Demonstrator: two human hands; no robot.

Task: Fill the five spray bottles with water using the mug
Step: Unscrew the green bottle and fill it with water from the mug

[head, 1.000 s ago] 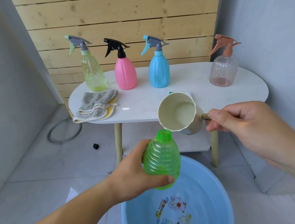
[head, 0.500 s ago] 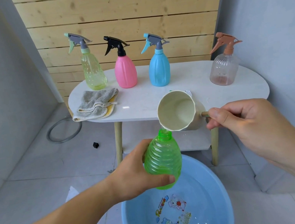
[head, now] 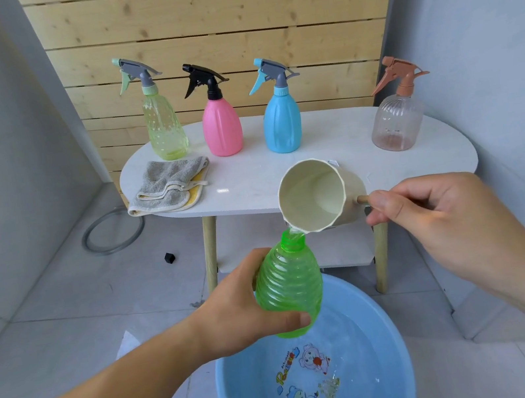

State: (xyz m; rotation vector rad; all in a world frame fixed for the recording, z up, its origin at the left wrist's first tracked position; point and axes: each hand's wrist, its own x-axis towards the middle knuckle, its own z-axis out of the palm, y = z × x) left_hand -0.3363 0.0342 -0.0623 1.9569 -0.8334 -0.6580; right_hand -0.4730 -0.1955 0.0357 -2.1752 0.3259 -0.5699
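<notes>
- Currently the pour step is in hand: the green spray bottle [head: 289, 284], trigger head off, is gripped round its body by the left hand [head: 238, 310], fingers & thumb curled about it.
- The cream mug [head: 316, 196] is held by its wooden handle [head: 363, 198], pinched btwn thumb & curled fingers of the right hand [head: 430, 215].
- The mug is tipped toward the left hand, its lip just above the bottle mouth; a thin run of water appears to be passing in.
- Below the left hand a blue basin [head: 231, 395] w/ water in it is placed, so drips are caught.
- Beyond the left hand, on the white table [head: 332, 149], a yellow-green bottle [head: 167, 135], pink bottle [head: 221, 129] & blue bottle [head: 281, 122] are lined up; beyond the right hand a clear pinkish bottle [head: 395, 121] is stood. All four have heads on.
- A folded cloth [head: 168, 186] is laid near the yellow-green one.
- Next, by judgement: tilt to be increased slowly, since the mouth is narrow vs. the mug rim; spill down the side is the risk. A refill from the basin will prob. be needed.
</notes>
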